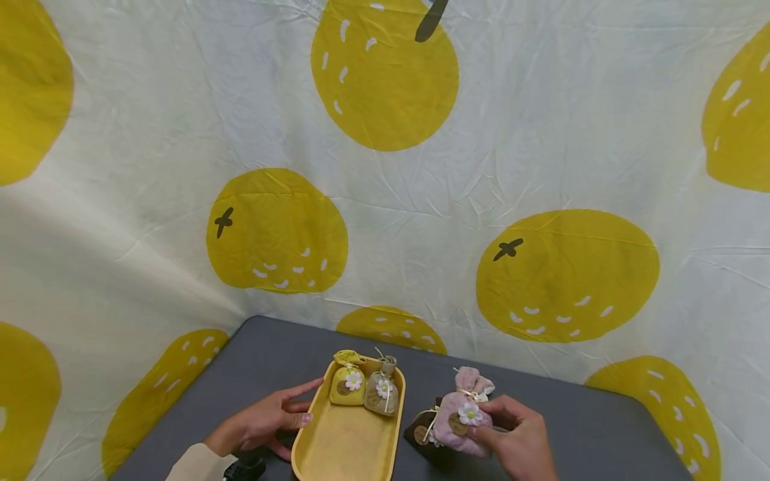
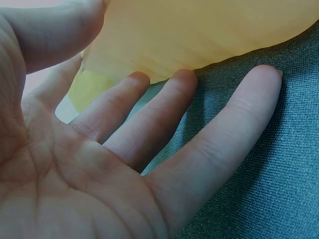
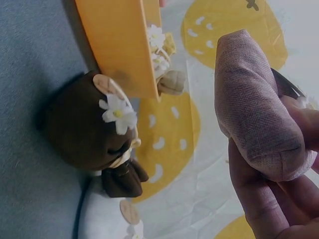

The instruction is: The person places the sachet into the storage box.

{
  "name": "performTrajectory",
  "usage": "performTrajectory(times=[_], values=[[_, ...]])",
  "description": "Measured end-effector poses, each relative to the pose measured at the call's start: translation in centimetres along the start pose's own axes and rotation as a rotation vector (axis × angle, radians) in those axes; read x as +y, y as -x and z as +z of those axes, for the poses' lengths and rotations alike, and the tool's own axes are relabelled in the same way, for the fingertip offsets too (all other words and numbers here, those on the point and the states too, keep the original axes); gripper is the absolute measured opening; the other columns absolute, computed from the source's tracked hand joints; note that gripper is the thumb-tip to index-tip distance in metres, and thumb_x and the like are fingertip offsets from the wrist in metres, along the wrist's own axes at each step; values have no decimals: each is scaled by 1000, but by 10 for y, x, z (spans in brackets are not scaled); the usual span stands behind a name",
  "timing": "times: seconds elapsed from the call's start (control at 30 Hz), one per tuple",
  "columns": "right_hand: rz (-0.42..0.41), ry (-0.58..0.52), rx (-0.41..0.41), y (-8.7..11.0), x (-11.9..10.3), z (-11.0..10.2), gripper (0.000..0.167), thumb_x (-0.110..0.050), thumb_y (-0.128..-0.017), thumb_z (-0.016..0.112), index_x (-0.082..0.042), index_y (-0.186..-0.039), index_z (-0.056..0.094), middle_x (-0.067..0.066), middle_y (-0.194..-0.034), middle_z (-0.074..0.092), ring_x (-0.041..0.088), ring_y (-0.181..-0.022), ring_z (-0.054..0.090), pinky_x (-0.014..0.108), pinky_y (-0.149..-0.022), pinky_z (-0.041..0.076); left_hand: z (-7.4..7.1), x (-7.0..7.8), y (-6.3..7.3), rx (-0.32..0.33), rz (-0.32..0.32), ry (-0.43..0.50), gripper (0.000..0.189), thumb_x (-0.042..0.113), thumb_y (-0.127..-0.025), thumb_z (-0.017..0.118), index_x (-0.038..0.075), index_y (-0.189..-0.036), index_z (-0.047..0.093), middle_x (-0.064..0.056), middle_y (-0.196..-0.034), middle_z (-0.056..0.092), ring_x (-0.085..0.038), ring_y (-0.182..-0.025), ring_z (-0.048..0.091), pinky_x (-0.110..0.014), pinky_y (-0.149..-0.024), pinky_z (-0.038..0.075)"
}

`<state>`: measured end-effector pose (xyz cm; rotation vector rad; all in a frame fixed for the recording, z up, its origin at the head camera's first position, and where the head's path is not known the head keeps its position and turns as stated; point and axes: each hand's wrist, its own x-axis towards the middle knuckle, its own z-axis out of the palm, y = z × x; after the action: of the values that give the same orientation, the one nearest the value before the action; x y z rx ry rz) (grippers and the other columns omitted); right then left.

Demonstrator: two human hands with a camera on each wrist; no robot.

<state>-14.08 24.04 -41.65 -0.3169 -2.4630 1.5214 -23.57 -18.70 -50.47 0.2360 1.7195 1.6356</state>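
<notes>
My right hand (image 1: pixel 520 437) pinches a pink drawstring sachet (image 1: pixel 448 427) with a white flower and a round wooden tag, holding it up off the table. Below it a dark brown sachet (image 3: pixel 84 127) rests on the table, partly covered in the head view. My left hand (image 1: pixel 265 424) lies along the left side of a yellow tray (image 1: pixel 337 454), its fingers spread and fairly straight against the wall. Inside the tray's far end sit a yellow sachet (image 1: pixel 345 397) and a beige sachet (image 1: pixel 380 401), side by side, each with a white flower.
A white sachet (image 3: pixel 102 214) stands beside the brown one in the right wrist view. The grey table (image 1: pixel 577 427) runs back to a white curtain (image 1: pixel 409 220) printed with yellow fruit. A black band (image 1: pixel 243 469) circles the left wrist.
</notes>
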Motion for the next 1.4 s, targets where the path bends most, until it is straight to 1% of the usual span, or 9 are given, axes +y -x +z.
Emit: performTrajectory(times=[0.13,0.37,0.63,0.77,0.87,1.1,1.27,1.4], values=[[-37,-43,9,1,-3,5,31,8,-64,91,0,-92,78,3,-84,80,5,-74,71,23,-66,57,0,0,0,-3,-1,3,81,25,-105,64,21,-170,15,-22,-166,39,-40,-135,61,-64,-82,60],[-137,-102,-2,1,-12,13,31,11,-61,90,-1,-87,77,1,-81,80,3,-73,70,23,-65,57,2,3,2,-6,-1,13,82,24,-105,64,21,-170,14,-22,-165,39,-39,-133,62,-64,-82,60],[-143,-135,-43,-2,-21,22,29,9,-63,91,-2,-87,78,0,-84,79,4,-75,70,23,-68,58,1,3,1,-7,-6,7,81,25,-106,64,21,-170,14,-22,-165,40,-39,-133,63,-64,-81,60],[-150,-156,-50,-3,-26,28,29,9,-63,91,-3,-86,78,-1,-83,78,5,-74,70,24,-71,59,0,3,0,-9,-9,5,81,25,-106,63,21,-170,13,-22,-165,39,-40,-133,62,-64,-82,60],[-160,-174,-49,-3,-30,33,28,11,-63,90,-3,-84,78,-1,-82,79,5,-73,71,24,-70,59,0,3,0,-5,-9,5,81,25,-105,64,21,-170,14,-22,-165,39,-40,-134,61,-64,-83,60],[-229,-219,-56,-5,-34,44,30,16,-61,86,0,-85,80,4,-78,79,3,-69,70,23,-65,58,1,4,0,-7,-8,4,80,25,-106,63,21,-170,14,-22,-166,39,-42,-136,59,-65,-83,60],[-268,-253,-74,-6,-38,52,30,18,-60,84,0,-83,80,0,-74,77,3,-66,69,22,-62,58,1,4,0,-1,-10,4,81,25,-105,63,21,-170,15,-22,-166,39,-42,-136,59,-65,-82,60],[-315,-282,-93,-5,-41,58,29,19,-60,83,2,-82,78,-2,-72,77,3,-65,68,22,-62,58,1,3,0,-1,-9,9,81,25,-105,64,22,-170,15,-21,-166,39,-41,-135,60,-65,-82,60]])
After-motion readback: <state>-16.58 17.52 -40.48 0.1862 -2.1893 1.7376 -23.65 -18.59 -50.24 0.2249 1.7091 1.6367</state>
